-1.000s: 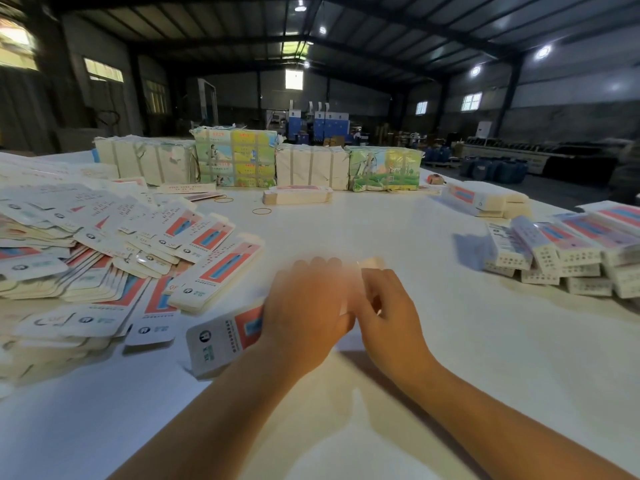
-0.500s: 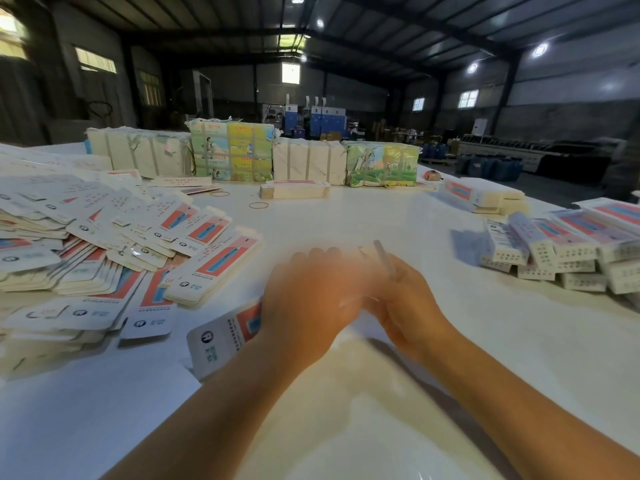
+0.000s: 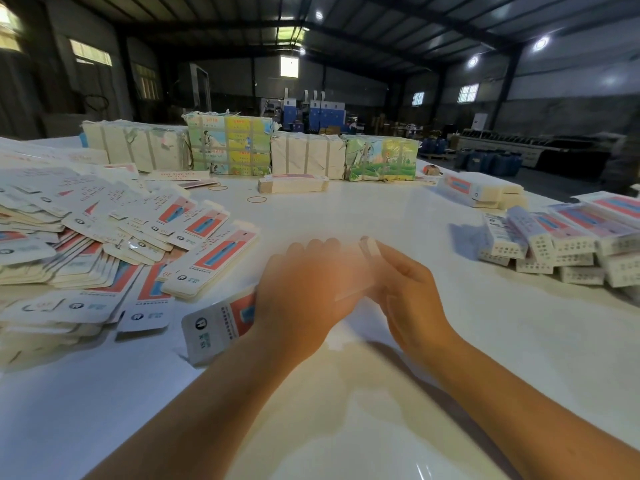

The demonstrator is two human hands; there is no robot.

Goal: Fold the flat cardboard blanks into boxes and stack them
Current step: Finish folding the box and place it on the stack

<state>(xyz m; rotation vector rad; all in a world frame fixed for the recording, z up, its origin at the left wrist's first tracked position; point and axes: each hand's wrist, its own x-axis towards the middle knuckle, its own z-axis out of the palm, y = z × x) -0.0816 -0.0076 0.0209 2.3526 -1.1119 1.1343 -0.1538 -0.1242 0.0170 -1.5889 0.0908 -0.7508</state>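
Over the white bench (image 3: 450, 341) the left hand (image 3: 298, 299) grips a cardboard blank (image 3: 218, 323), fingers curled round it. The right hand (image 3: 412, 296) pinches its blurred far flap (the exact grip cannot be told). Left lies the heap of flat blanks (image 3: 86, 244); right, farther, the stacked boxes (image 3: 561, 244).

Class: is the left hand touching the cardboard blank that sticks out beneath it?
Touching: in the head view the left hand lies on the blank, hiding its far end.
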